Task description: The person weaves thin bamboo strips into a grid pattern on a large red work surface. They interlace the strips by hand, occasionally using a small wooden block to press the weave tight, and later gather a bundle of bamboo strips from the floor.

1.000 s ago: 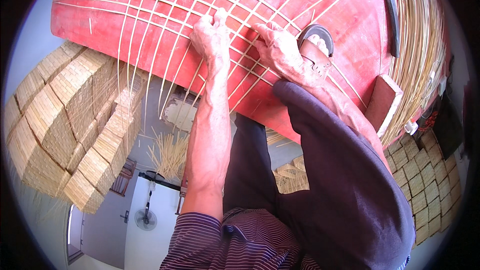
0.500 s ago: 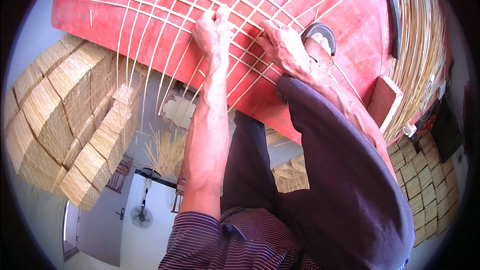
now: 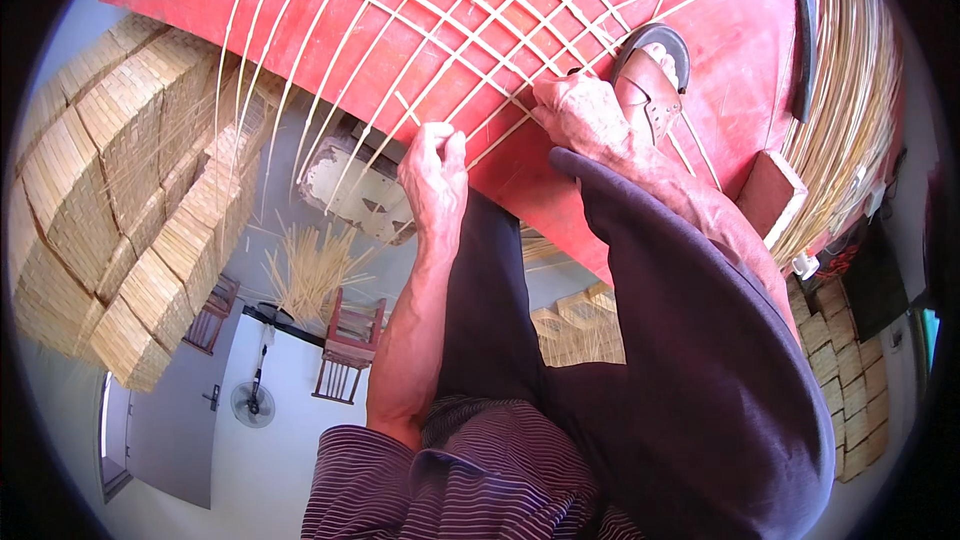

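From my distant seat, I saw the left hand (image 3: pixel 435 175) at the lower edge of the red board (image 3: pixel 738 60), thumb and fingers curled together; I couldn't tell whether they pinched anything. The lattice of pale strips (image 3: pixel 500 12) lay across the board toward the right hand (image 3: pixel 582 112), whose fingers bent over its crossings, their grip hidden. I judged that light, even pulls would keep gaps regular, the sandalled foot (image 3: pixel 650 102) steady beside them.

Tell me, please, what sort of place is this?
Probably a weaving workshop: a lattice of pale strips lies on a red board, with stacked woven pieces at left.
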A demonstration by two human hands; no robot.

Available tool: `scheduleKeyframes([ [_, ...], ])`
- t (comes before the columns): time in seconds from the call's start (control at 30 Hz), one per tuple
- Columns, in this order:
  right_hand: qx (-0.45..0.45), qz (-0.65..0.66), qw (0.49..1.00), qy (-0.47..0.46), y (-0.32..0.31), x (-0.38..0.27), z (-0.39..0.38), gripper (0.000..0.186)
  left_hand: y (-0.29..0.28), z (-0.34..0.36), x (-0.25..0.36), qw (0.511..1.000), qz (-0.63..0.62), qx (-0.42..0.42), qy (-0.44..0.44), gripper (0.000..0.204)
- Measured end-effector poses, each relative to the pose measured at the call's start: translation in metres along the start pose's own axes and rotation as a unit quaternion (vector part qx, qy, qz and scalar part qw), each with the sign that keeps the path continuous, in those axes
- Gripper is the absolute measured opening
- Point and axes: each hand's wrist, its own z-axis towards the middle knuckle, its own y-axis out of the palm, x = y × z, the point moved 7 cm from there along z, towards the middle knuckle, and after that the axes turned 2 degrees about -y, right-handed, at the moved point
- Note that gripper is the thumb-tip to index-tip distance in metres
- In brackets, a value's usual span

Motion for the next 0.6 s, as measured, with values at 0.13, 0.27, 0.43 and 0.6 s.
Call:
scheduleKeyframes([
  [0.13,0.006,-0.01,1.0,-0.006,0.005,-0.004,0.004,0.015,-0.007,-0.035,-0.019,0.997,0.071,0.003,-0.001,0.012],
  [0.27,0.022,-0.03,0.999,0.001,0.004,-0.007,0.005,0.015,0.002,-0.061,-0.043,0.985,0.172,-0.026,-0.012,0.026],
  [0.43,0.037,-0.006,0.999,0.016,0.012,0.002,0.012,0.017,0.011,-0.071,-0.064,0.986,0.164,-0.035,0.012,0.04],
  [0.6,0.052,-0.007,0.999,0.014,0.018,0.002,0.015,0.018,0.014,-0.069,-0.066,0.989,0.132,-0.061,-0.005,0.033],
])
